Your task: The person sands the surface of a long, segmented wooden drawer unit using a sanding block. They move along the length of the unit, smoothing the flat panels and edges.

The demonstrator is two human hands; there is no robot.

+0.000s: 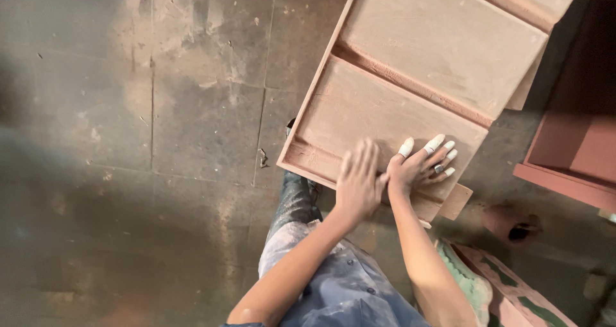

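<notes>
A large reddish-brown wooden panel [410, 77] with raised frames and recessed fields lies tilted across the upper right. My left hand [358, 183] is blurred, flat on the panel's lower recessed field near its near edge, fingers together. My right hand [420, 167] lies beside it, touching it, fingers spread flat on the same surface. White coverings sit on the right hand's fingertips and a ring on one finger. Neither hand holds anything.
Stained concrete floor [147, 122] fills the left. A second reddish panel [577, 147] stands at the right edge. A small cylindrical container [513, 224] lies on the floor lower right, near a green and pink flat piece [507, 295]. My paint-flecked trouser leg [295, 205] is below the panel.
</notes>
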